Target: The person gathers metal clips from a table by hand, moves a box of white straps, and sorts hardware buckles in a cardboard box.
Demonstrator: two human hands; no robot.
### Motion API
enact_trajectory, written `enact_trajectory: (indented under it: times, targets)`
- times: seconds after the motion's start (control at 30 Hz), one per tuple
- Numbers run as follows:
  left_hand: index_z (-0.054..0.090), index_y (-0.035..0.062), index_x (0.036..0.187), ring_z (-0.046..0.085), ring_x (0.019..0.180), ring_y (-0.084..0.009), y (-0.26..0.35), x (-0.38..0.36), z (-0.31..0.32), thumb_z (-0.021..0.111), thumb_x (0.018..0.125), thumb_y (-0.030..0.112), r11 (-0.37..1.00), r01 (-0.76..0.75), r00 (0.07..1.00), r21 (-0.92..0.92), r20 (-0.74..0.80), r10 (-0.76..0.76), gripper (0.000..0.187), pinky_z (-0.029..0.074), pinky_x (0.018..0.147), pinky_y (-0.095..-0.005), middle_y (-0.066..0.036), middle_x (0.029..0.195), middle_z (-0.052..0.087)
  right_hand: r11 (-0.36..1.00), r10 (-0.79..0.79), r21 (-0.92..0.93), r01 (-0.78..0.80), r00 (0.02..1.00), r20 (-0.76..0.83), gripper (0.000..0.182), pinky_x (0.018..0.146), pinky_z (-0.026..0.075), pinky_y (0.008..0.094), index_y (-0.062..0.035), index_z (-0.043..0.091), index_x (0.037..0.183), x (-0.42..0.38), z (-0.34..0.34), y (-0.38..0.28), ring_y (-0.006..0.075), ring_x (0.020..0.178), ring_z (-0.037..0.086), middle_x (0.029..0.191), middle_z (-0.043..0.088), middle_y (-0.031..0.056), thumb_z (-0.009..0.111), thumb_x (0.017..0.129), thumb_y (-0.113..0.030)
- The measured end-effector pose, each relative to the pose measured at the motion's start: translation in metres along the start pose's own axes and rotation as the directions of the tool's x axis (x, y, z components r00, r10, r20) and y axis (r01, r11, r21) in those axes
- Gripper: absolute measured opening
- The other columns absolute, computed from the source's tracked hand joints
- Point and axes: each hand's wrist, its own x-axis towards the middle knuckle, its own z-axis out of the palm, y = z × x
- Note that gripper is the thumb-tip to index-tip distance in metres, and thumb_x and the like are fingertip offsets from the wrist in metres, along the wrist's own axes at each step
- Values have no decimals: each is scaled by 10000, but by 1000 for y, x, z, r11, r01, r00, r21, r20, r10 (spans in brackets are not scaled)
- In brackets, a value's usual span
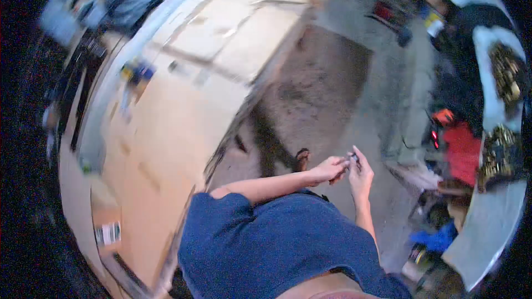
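Both hands meet in front of the blue shirt, above the floor. My left hand (331, 170) has its fingers pressed together around something too small to make out. Close against it on the right, my right hand (360, 173) pinches a small dark object (353, 156) near its fingertips, with one finger raised. Blur hides what the object is and which hand bears most of it.
A long cardboard-covered table (172, 116) runs along the left, with a small blue and yellow item (138, 72) on it. A brown mat (321, 72) lies on the floor ahead. At the right stands a bench (487, 232) with heaps of brass-coloured parts (501, 152), beside a red cloth (461, 152).
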Motion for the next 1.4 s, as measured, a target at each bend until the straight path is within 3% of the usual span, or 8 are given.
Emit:
enact_trajectory:
  times: [0.33,0.47,0.6,0.8,0.97,1.1,1.33,1.4]
  targets:
    - [515,78,940,378,424,-74,100,164,-20,377,938,287,996,82,961,19,264,-84,250,302,364,-207,1,562,441,993,62,107,-56,997,-54,266,689,486,243,-44,549,1134,161,-64,17,127,802,585,1010,589,115,477,877,-43]
    - [546,36,945,390,413,-68,135,230,-30,375,939,266,991,105,970,83,211,-121,286,309,358,-200,11,574,461,997,46,66,-32,976,-214,279,721,470,258,-3,541,1129,234,-96,59,149,794,601,1017,595,113,466,904,-151]
    - [563,68,1001,419,443,-91,194,314,-46,390,921,292,989,-9,994,151,109,-7,294,303,388,-236,11,578,471,998,44,-42,-52,986,-160,260,733,448,244,-12,556,1113,322,-127,66,144,818,606,988,616,108,479,894,-129]
    - [523,9,1088,580,712,-139,299,432,-46,403,919,270,996,25,998,-86,53,-20,333,471,612,-269,-58,825,601,998,-43,-53,45,998,40,221,727,459,252,-48,602,1042,471,-152,79,151,843,617,964,639,106,523,866,-155]
    - [507,-24,1108,605,804,-175,345,500,-45,398,920,234,972,-2,999,-235,47,14,338,488,725,-279,-102,908,615,922,4,380,-75,983,185,283,735,455,245,1,565,1082,598,-163,71,112,813,578,902,619,70,535,871,-186]
    - [514,-39,1076,609,786,-184,360,562,-71,395,922,228,974,-78,995,-212,44,89,330,496,726,-291,-120,889,616,869,-54,486,-97,956,287,285,669,447,211,-18,553,1086,685,-146,52,84,734,555,836,589,36,601,816,-98]
    - [509,-35,1091,597,862,-208,433,674,-152,344,940,325,967,-100,987,-234,96,125,424,476,767,-309,-135,951,598,937,-101,349,-5,953,285,321,617,388,166,-44,583,1061,849,-99,46,28,680,461,772,482,-44,633,746,-8]
    - [450,-54,1156,577,939,-236,459,704,-183,291,935,410,877,-30,998,-480,38,55,537,441,839,-327,-157,1050,564,907,-77,418,-56,952,295,322,623,383,169,-40,580,1061,898,-85,39,23,685,455,773,486,-49,632,746,-3]
